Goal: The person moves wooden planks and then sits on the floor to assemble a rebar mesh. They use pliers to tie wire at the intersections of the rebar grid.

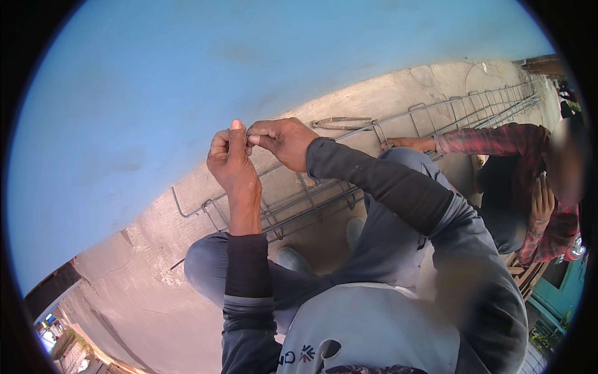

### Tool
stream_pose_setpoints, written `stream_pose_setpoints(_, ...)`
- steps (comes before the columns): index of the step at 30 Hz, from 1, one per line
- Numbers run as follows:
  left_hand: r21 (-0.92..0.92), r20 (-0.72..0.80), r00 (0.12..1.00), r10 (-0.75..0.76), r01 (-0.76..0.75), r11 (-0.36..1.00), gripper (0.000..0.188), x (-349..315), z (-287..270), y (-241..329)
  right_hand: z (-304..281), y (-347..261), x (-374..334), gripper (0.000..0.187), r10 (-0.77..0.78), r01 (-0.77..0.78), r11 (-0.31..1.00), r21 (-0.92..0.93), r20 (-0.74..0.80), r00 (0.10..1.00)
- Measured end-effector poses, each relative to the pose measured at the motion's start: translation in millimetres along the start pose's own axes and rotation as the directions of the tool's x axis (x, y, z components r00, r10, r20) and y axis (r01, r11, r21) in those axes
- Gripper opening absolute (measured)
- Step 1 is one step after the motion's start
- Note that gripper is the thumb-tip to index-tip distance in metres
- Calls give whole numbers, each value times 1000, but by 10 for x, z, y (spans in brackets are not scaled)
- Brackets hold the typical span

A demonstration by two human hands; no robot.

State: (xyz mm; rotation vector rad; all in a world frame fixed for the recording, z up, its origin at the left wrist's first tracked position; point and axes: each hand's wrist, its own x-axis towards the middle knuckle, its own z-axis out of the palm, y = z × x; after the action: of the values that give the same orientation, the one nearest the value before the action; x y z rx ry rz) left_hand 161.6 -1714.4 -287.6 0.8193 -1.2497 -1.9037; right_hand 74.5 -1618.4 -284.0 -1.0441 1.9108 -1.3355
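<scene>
My left hand [232, 163] is raised, its fingers curled in and its thumb pointing up. Against it, my right hand [285, 141] pinches with thumb and forefinger. Both hands are closed and meet at the fingertips; whatever lies between them is too small or hidden to make out. Below them a long cage of steel reinforcing bars [311, 198] with square stirrups runs from lower left to upper right over the ground. A pair of end-cutting pincers [342, 122] with long handles lies just beyond the cage, to the right of my hands.
A blue wall [156, 93] rises close behind my hands. At the right a person in a red checked sleeve [483, 141] rests one hand [408, 144] at the cage. My bent knees [208, 262] flank the cage's near side, on a concrete floor [156, 305].
</scene>
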Motion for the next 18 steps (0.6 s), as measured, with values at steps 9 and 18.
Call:
stream_pose_setpoints(9, 77, 51, 998, -22, 18, 997, 25, -17, -43, 55, -88, -153, -75, 20, -72, 33, 966, -255, -147, 986)
stream_pose_setpoints(18, 723, 426, 855, -295, -126, 679, 33, -173, -95, -814, -1055, -103, -73, 29, -199, 43, 909, -415, -342, 918)
